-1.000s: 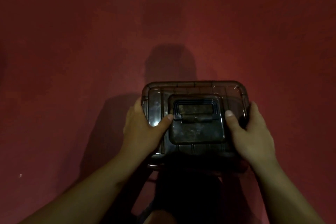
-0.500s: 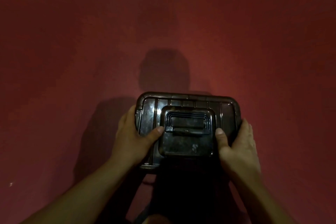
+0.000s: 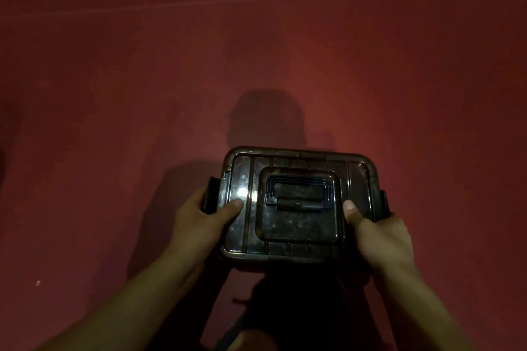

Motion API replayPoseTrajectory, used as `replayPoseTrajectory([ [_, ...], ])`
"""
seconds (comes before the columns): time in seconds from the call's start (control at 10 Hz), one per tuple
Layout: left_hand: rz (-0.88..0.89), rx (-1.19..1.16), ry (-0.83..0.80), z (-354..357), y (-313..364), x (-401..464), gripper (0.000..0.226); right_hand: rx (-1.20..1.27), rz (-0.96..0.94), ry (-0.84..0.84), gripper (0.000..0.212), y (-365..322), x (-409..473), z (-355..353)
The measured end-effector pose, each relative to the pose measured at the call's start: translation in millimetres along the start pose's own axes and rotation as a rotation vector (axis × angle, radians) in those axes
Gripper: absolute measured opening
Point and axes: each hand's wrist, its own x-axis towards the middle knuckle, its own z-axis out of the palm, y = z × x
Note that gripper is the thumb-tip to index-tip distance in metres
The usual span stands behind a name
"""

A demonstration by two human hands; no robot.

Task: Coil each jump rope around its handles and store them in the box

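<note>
While the dark translucent box point(image 3: 299, 202) is kept over the red floor point(image 3: 114, 122), low and centred in the view, it is gripped at both short ends. Its lid point(image 3: 242, 179) is closed, with a folded carry handle point(image 3: 299, 189) lying flat on the raised centre panel. The left hand point(image 3: 205, 222) is curled round the left end at a black latch point(image 3: 211, 194), thumb pressed on the lid. The right hand point(image 3: 382, 239) is wrapped round the right end, thumb likewise on top.
</note>
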Motion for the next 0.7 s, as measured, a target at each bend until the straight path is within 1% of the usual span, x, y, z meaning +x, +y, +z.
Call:
replayPoseTrajectory([
  [0.1, 0.160, 0.128, 0.084, 1.0, -2.1, -9.6, 0.050, -0.064, -0.135, 0.252, 0.065, 2.4, -8.1, 9.3],
  [0.2, 0.202, 0.272, 0.169, 5.3, -3.0, -13.0, 0.053, -0.112, -0.242, 0.330, 0.062, 0.9, -16.1, 11.8],
  [0.3, 0.270, 0.395, 0.175, 5.3, 1.9, -19.8, 0.052, -0.096, -0.306, 0.269, 0.061, 6.6, -12.6, 5.2],
  [0.4, 0.355, 0.468, 0.068, 17.4, 7.8, -35.3, 0.050, -0.007, -0.305, 0.157, 0.061, 7.5, -15.6, -5.5],
  [0.5, 0.292, 0.593, -0.005, 39.3, 15.6, -52.7, 0.055, 0.061, -0.249, 0.058, 0.051, 11.4, -21.9, -14.2],
  [0.6, 0.287, 0.396, -0.162, 67.0, 36.0, -71.8, 0.029, 0.286, -0.140, -0.044, 0.037, 11.1, -28.7, -26.7],
  [0.7, 0.244, 0.255, -0.418, 99.7, 53.2, -97.7, 0.007, 0.416, -0.079, -0.067, 0.024, 13.0, -38.2, -51.2],
])
